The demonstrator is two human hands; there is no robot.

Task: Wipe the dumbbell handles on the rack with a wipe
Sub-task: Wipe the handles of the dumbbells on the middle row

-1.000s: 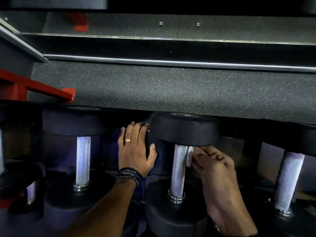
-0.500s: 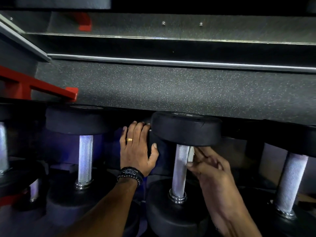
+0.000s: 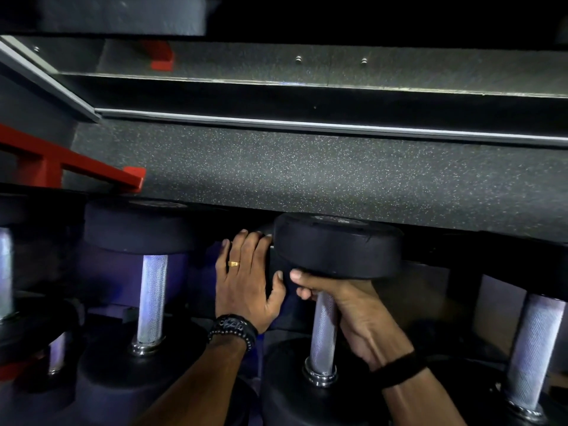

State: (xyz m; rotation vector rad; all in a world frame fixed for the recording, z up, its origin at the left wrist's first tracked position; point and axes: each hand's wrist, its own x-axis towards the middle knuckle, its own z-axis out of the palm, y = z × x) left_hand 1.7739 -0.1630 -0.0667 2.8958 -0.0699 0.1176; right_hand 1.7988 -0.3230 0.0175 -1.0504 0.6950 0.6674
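Black dumbbells with knurled silver handles stand in a row on the rack. My right hand [image 3: 353, 312] grips the top of the middle dumbbell handle [image 3: 322, 336], just under its far head [image 3: 338, 247], with fingers and thumb curled round the bar. The wipe is hidden; no white shows around that hand. My left hand [image 3: 246, 281] rests flat against the dark rack cradle [image 3: 278, 269] beside that head, fingers straight and thumb spread. It wears a ring and a dark bracelet.
Another dumbbell handle [image 3: 152, 299] stands to the left, one more handle [image 3: 531, 348] to the right, and a partly cut-off handle [image 3: 6, 272] at the far left. A red frame [image 3: 76, 167] juts in at the left. Speckled floor [image 3: 307, 173] lies beyond the rack.
My right hand, which pinched a white wipe beside the bar, has closed round the top of the handle, covering the wipe. My left hand has stayed in place.
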